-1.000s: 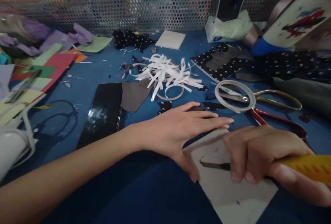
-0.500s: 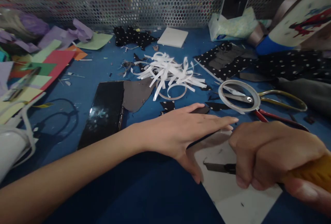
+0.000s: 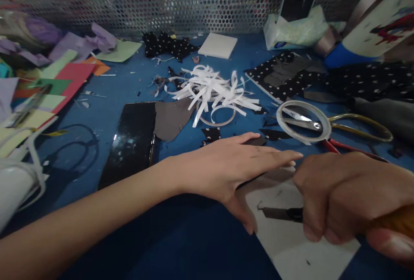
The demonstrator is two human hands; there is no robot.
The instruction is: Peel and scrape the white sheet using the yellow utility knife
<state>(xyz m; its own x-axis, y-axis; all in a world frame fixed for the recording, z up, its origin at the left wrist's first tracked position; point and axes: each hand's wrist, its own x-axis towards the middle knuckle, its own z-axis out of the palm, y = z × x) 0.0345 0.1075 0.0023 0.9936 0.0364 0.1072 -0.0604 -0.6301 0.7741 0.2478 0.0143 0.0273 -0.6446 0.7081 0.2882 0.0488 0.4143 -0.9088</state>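
A white board [image 3: 291,245] with a few dark marks lies at the lower right on the blue table. My left hand [image 3: 233,163] is spread flat over its far left corner, thumb along the near edge, fingers stretched out. Closed round a utility knife [image 3: 278,213] with a yellow handle is my right hand [image 3: 349,193]. The blade points left and lies low over the board, beside a small dark curl. Whether the blade touches the surface I cannot tell. Most of the handle is hidden by my fingers.
Beyond my hands are a heap of white paper strips [image 3: 213,88], a tape roll [image 3: 281,118] and gold-handled scissors [image 3: 362,127]. A black phone [image 3: 131,142] lies left, with coloured papers [image 3: 74,77] further off. Dotted black fabric [image 3: 284,73] and a tissue pack [image 3: 294,32] are behind.
My right hand and the knife appear slightly further right and lower. The surrounding things shift a little the same way, so the view has moved. Both hands keep their hold.
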